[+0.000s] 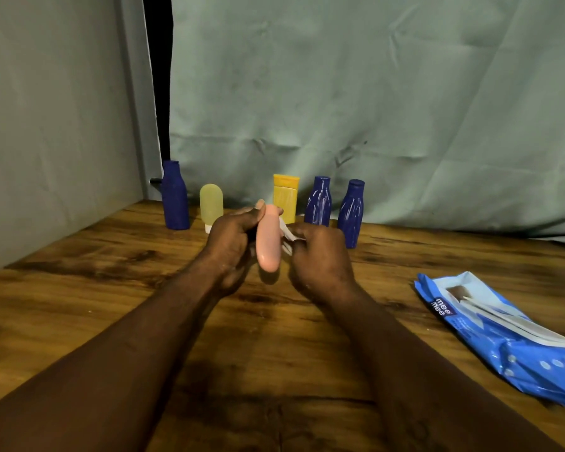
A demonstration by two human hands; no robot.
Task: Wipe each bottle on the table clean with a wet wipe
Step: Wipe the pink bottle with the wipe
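Snugly: left hand [232, 238] round bottle [268, 243]; right hand [320, 256], wipe [286, 234]

Both bare forearms reach forward, hands raised close together. The left hand [232, 241] curls round a pink bottle [268, 246]; the right hand [320, 257], just beside it, pinches a wet wipe [286, 235].

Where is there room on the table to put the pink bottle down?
Bare wood lies left of the left hand, in front of the tall blue bottle, and between the right hand and the wipes pack. The back row by the curtain is crowded with bottles.
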